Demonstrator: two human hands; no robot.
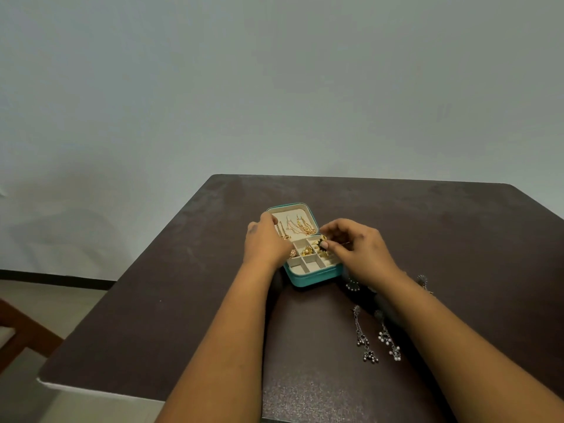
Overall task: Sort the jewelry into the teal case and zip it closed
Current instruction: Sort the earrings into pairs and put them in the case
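Head view: both forearms come in from the bottom edge over a dark brown table (171,315). Nearest loose pieces are two long silver dangle earrings (377,335) lying side by side on the table just left of the right forearm, bead clusters at their near ends. Farther back, a round silver earring (352,284) lies just beside the case's near right corner, and a second round one (422,279) shows past the right wrist, partly hidden.

Teal case (311,277) sits mid-table, unzipped, lid (294,222) tilted back. Gold chains (300,228) lie against the cream lid lining. Base is a cream grid of compartments: far ones hold gold pieces (306,250), near ones look bare.

Left hand (265,242) rests on the case's left side, fingers curled over the lid's left edge, holding it. Right hand (357,250) is over the far right compartments, thumb and fingers pinching a small dark, gold-edged earring (321,243); can't tell whether it touches the compartment yet.

Pale wall behind the table; a wooden chair (21,334) shows partly at the left edge.
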